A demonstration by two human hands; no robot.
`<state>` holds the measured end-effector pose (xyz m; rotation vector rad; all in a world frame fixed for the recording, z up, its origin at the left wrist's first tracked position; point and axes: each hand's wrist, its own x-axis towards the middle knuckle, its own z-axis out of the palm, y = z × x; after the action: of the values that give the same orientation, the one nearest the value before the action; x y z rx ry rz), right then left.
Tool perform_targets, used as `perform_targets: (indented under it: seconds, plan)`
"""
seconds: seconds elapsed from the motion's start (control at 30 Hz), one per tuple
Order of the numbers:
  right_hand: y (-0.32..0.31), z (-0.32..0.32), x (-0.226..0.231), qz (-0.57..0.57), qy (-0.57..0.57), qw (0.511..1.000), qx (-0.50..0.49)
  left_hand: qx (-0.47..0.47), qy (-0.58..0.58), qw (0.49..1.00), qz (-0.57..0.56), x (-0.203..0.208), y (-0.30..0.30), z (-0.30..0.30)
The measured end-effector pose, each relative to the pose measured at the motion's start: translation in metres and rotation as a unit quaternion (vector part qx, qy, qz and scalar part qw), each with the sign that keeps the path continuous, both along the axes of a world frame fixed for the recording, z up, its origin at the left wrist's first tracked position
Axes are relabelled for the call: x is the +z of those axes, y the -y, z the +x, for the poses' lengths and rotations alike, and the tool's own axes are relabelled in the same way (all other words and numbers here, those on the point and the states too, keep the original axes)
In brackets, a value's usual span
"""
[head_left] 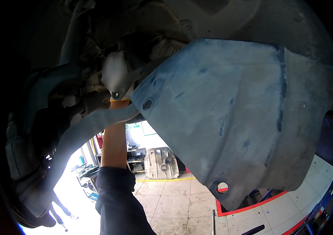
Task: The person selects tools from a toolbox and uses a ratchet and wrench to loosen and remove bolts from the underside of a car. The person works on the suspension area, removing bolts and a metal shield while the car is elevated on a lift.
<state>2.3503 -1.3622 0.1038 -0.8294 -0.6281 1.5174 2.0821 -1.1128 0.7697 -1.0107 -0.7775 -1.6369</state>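
Observation:
My left forearm, in a dark sleeve, reaches straight up into the underside of a vehicle. A yellow band circles the wrist, just below a metal tab with a bolt hole. Metal parts hide the hand and its fingers. A curved grey bar crosses in front of the wrist. Beside it, on the right, hangs a large worn blue-grey underbody plate with holes at its corners. A pale, blurred oval patch shows above the wrist. My right hand is out of the picture.
A thin metal rod stands up from the lower edge. Behind, a dirty metal plate leans by a shelf. Red strips and yellow lines mark the tiled floor. A person's legs show at lower left.

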Motion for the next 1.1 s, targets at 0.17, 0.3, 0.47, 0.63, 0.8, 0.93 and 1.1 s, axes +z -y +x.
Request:
perform_targets:
  seconds: [0.17,0.3,0.47,0.63,0.8,0.93,1.1]
  plan:
    - [-0.002,-0.005,-0.009,0.006,-0.004,1.000,-0.016,-0.046,0.063,0.996,-0.043,-0.025,0.044,0.039]
    - [-0.001,-0.004,0.003,0.010,0.010,1.000,-0.001,-0.007,0.053,0.998,-0.033,-0.032,0.042,0.023]
    - [0.002,-0.002,0.007,-0.003,-0.015,1.000,-0.018,-0.002,0.027,0.999,-0.037,-0.039,0.035,0.027]
    - [0.009,-0.002,0.006,0.018,-0.003,0.998,-0.061,-0.015,-0.036,0.999,-0.018,-0.064,0.015,0.040]
    - [-0.014,-0.008,0.014,0.122,0.081,0.988,-0.050,-0.090,-0.147,0.985,-0.003,-0.176,0.031,-0.005]
    - [-0.013,-0.048,-0.065,0.117,0.001,0.993,-0.025,-0.454,0.003,0.853,-0.258,-0.390,0.037,0.011]
    - [-0.019,-0.021,-0.075,0.142,0.076,0.981,0.112,-0.640,0.361,0.379,-0.563,-0.646,0.005,0.055]
